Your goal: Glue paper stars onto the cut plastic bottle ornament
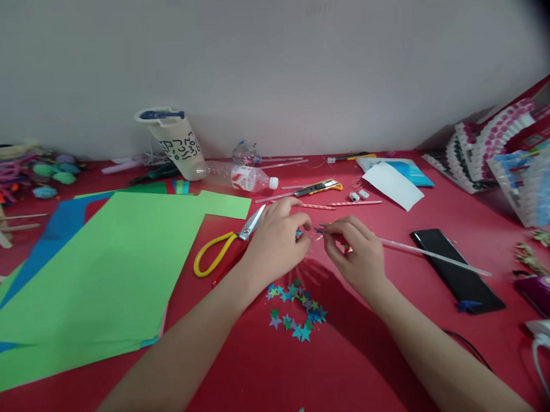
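Note:
Over the middle of the red table, my left hand [278, 235] has its fingers curled, and a bit of blue, like a small star, shows between thumb and forefinger. What it grips is too small to make out. Facing it, my right hand [358, 251] pinches a small dark piece [320, 229] at its fingertips. Below both hands lies a loop of small paper stars [285, 321] in blue, green and purple. Scissors [218, 254] with yellow and red handles lie beside my left hand, their blades partly hidden by it.
Green paper sheets [101, 266] cover the left side. Farther back are a tilted white cup [183, 149], a plastic bottle [242, 177], a utility knife [318, 187] and a white paper [394, 184]. On the right, a clear straw [434, 254] crosses a black phone [476, 283].

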